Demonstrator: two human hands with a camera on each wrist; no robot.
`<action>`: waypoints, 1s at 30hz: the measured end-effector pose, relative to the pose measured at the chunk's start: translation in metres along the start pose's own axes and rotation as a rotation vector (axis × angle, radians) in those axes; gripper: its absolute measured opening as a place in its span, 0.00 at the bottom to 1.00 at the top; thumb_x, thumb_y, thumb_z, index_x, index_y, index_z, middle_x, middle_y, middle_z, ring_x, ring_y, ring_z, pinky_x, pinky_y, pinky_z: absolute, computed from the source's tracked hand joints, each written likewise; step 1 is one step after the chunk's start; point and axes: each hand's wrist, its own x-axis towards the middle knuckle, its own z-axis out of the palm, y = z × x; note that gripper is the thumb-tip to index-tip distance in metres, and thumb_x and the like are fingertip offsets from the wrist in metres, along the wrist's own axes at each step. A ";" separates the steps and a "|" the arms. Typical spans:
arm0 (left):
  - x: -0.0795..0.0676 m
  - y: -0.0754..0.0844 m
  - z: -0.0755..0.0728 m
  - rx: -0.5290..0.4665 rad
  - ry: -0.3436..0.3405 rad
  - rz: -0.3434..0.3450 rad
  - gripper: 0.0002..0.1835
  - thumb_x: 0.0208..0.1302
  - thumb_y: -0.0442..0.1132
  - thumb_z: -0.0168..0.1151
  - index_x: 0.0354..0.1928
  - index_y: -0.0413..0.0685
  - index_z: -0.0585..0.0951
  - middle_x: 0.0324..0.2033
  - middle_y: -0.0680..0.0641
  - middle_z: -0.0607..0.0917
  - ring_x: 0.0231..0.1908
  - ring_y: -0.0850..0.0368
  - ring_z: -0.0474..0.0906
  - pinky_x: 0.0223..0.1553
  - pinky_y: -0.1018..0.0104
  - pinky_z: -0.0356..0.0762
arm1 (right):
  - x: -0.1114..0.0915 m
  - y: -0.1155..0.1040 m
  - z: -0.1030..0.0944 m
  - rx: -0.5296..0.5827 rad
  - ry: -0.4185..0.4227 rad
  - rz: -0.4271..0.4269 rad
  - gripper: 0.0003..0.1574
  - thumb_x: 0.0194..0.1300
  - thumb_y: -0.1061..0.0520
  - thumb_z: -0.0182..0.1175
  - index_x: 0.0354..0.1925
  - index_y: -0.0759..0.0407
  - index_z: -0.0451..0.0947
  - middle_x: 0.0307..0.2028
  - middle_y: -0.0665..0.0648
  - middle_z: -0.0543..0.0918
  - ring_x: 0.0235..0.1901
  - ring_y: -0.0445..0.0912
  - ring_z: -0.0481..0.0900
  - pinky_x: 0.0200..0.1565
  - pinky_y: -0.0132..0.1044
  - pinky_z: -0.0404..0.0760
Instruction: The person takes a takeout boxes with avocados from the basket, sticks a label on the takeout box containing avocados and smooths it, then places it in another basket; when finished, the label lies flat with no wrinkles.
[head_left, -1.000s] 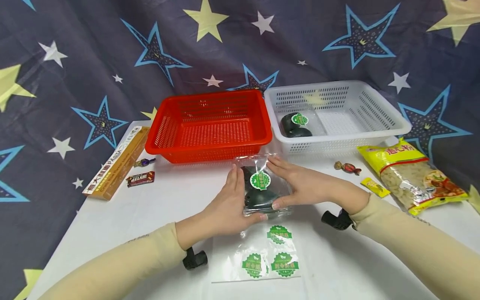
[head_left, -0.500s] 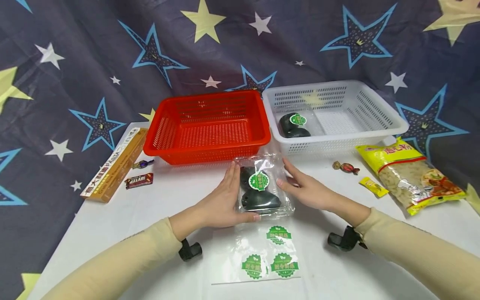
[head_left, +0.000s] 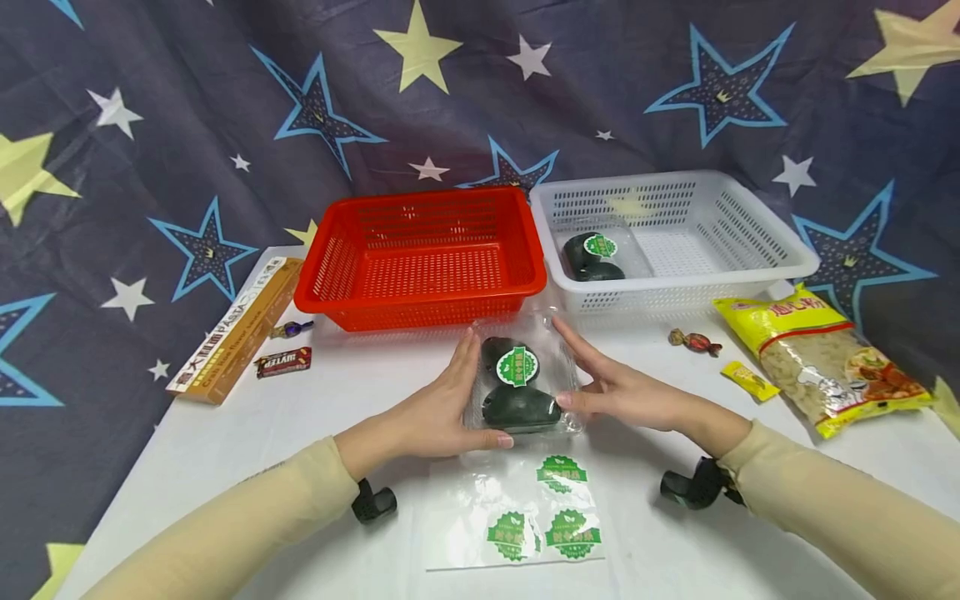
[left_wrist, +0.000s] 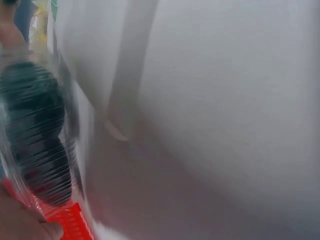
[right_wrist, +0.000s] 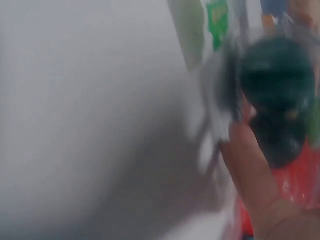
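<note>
A clear plastic fruit box (head_left: 552, 375) with dark green, avocado-like fruits (head_left: 521, 406) inside is between my hands. A round green-and-white sticker (head_left: 517, 367) is on its lid. My left hand (head_left: 435, 411) holds the box's left side, fingers along that side and thumb at the near edge. At the right side my right hand (head_left: 628, 389) grips it, thumb at the near corner and a finger at the far one. Both wrist views show the box (left_wrist: 37, 130) from the side. Just in front lies a sheet of green stickers (head_left: 465, 533).
A red basket (head_left: 420, 307) stands behind the box. The white basket (head_left: 675, 287) beside it holds another labelled fruit box (head_left: 633, 250). Pasta box (head_left: 236, 333), wrapped sweets (head_left: 283, 362) lie left; a yellow pasta bag (head_left: 821, 358) and more sweets (head_left: 750, 381) lie right.
My right hand has moved from over the lid to the box's right side and now grips it there. The left hand stays at the left side. The view has shifted slightly.
</note>
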 end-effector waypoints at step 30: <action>0.154 0.018 -0.052 0.498 -0.069 0.007 0.54 0.63 0.72 0.39 0.74 0.39 0.39 0.74 0.40 0.38 0.73 0.47 0.31 0.71 0.57 0.36 | -0.084 -0.019 -0.031 -0.106 0.177 0.197 0.56 0.63 0.49 0.62 0.74 0.28 0.37 0.73 0.69 0.37 0.64 0.73 0.56 0.43 0.45 0.77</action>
